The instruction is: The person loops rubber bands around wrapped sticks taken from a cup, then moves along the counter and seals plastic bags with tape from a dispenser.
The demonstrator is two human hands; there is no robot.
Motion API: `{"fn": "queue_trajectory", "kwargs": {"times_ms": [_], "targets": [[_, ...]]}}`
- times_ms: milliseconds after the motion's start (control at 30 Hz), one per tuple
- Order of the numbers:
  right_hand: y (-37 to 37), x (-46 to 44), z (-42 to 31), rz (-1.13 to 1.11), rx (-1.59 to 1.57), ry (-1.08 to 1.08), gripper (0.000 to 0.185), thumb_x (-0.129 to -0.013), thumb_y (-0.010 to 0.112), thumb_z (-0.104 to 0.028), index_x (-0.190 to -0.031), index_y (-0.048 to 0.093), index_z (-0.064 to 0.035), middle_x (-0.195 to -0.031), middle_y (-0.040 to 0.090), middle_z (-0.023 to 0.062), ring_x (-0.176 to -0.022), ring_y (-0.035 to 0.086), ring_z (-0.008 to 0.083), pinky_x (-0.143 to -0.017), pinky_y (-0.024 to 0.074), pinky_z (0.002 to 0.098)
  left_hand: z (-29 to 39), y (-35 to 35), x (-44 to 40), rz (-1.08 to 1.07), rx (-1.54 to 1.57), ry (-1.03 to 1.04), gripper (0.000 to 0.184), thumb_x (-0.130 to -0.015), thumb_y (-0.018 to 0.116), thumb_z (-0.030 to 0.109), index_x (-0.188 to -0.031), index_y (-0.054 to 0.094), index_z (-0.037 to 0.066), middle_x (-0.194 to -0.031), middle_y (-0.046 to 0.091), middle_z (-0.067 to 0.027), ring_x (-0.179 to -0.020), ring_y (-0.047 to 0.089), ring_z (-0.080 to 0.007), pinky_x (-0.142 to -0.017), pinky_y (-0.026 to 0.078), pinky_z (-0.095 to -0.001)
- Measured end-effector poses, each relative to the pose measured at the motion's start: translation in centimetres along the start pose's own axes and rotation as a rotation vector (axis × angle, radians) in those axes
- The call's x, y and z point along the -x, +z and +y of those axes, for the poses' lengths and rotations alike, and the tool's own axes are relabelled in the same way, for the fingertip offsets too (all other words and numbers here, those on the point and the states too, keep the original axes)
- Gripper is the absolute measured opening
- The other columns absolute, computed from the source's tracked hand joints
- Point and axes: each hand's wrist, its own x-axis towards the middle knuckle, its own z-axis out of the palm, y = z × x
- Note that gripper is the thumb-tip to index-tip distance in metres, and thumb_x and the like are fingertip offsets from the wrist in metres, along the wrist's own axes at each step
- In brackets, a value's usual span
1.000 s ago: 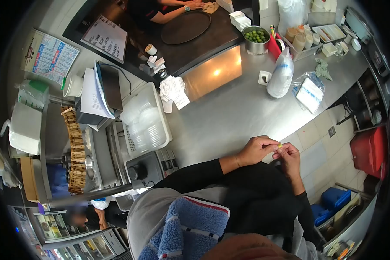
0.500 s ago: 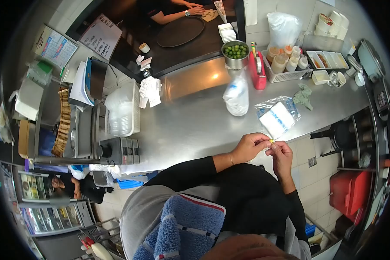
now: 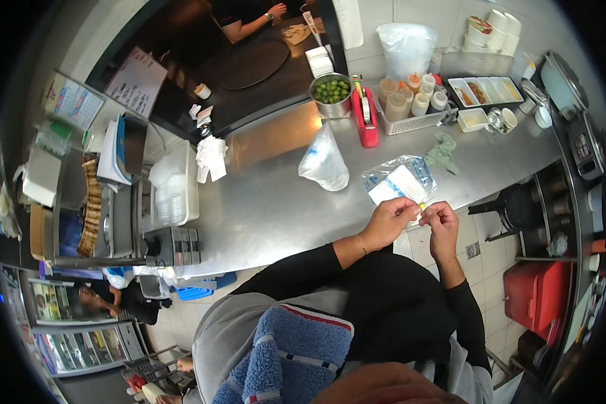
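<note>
My left hand (image 3: 388,223) and my right hand (image 3: 443,229) meet at the counter's front edge, fingertips pinched. Between them is a small yellow piece (image 3: 422,206), too small to name. Just beyond my left hand lies a clear plastic packet (image 3: 417,172) around a white, blue-printed stack (image 3: 389,185). Further left on the counter stands a filled, whitish plastic bag (image 3: 324,161), leaning a little. A red tape dispenser (image 3: 366,124) and a metal pot of small green fruit (image 3: 331,91) are behind it.
The steel counter (image 3: 262,202) carries a basket of squeeze bottles (image 3: 411,101), a crumpled green cloth (image 3: 442,153) and, leftward, a white crate of plastic containers (image 3: 175,185). Another person's arm (image 3: 249,27) shows through the serving window. A red bin (image 3: 535,296) stands below right.
The view has swung, so the counter things sit further left. My hands still pinch the yellow piece, now in front of the packet. The person at the window has lifted a hand off the brown cloth.
</note>
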Motion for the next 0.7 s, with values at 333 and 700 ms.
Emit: {"fn": "queue_trajectory", "kwargs": {"times_ms": [333,700], "targets": [[0.0,-1.9,-0.4,0.109,0.025,-0.053,0.004,-0.103,0.061,-0.004,-0.1,0.062,-0.0017,-0.088,0.066,0.0025,-0.078,0.064,0.01,-0.073,0.0529,0.0262,1.4,-0.3,-2.6,-0.164,0.275,-0.215,0.033,-0.109,0.061,0.029,-0.117,0.074,0.0,-0.087,0.069,-0.0006,-0.066,0.049,-0.0045,-0.059,0.043,-0.023],[2.1,-2.3,0.5,0.117,0.102,-0.057,0.008,-0.101,0.066,-0.007,-0.095,0.062,-0.0027,-0.086,0.065,0.0015,-0.076,0.06,0.0091,-0.072,0.0508,0.0255,0.6,-2.8,-4.0,-0.071,0.183,-0.096,0.028,-0.103,0.07,0.022,-0.118,0.075,-0.001,-0.085,0.066,0.0051,-0.066,0.048,-0.002,-0.058,0.041,-0.0209]]}}
